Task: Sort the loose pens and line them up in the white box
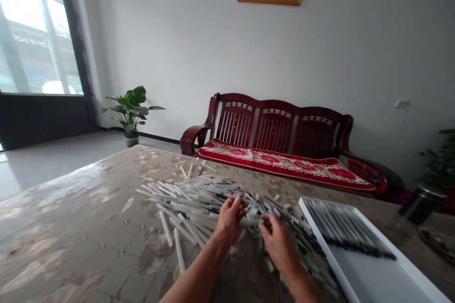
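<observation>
A loose pile of translucent white pen barrels [194, 201] lies on the table, with dark thin pen parts [291, 220] and small pale pieces [252, 210] along its right side. My left hand [230, 218] is over the middle of the pile, thumb and fingers pinched together; what they hold is too small to make out. Just to its right, my right hand [279, 236] has its fingers curled together above the small parts, and motion blurs its fingertips. Any piece in that grip cannot be named. The two hands are apart, with fingertips facing each other.
To the right is a white tray [377, 279] holding a row of pens with dark ends [351, 227]. A dark cylindrical container [423, 203] stands beyond it. The patterned table [88, 236] reaches toward a wooden bench [273, 128]. A potted plant [131, 106] stands behind left.
</observation>
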`<state>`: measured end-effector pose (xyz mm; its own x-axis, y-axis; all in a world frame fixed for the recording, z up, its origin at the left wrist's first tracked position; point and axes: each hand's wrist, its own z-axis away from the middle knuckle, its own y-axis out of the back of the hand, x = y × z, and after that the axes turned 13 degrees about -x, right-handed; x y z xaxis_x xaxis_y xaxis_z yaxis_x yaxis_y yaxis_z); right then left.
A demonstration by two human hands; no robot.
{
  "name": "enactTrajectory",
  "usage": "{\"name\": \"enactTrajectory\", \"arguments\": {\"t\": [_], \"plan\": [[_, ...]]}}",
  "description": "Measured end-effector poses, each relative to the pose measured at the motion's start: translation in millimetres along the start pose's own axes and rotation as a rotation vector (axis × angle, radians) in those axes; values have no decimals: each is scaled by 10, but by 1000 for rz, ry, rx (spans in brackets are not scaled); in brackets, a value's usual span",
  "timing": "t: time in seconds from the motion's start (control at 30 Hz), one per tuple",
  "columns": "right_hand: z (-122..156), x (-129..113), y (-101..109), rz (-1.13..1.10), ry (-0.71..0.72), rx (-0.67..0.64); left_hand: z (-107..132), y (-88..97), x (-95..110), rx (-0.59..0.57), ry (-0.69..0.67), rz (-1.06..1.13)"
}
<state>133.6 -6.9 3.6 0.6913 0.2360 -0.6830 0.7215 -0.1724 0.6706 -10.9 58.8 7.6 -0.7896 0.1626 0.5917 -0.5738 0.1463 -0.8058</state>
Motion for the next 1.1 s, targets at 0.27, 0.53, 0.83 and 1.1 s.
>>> {"name": "enactTrajectory", "arguments": {"t": [0.27,0.53,0.83,1.1], "plan": [[-70,114,7,-816,-171,305,80,-80,-98,1,45,-23],[-94,65,-5,-770,-150,251,139,-107,-146,-43,54,-106],[-110,-10,27,-838,-245,168,171,-106,-155,-92,-23,-161],[-144,-149,54,-1312,-325,147,240,-179,-206,-95,-149,-212]]}}
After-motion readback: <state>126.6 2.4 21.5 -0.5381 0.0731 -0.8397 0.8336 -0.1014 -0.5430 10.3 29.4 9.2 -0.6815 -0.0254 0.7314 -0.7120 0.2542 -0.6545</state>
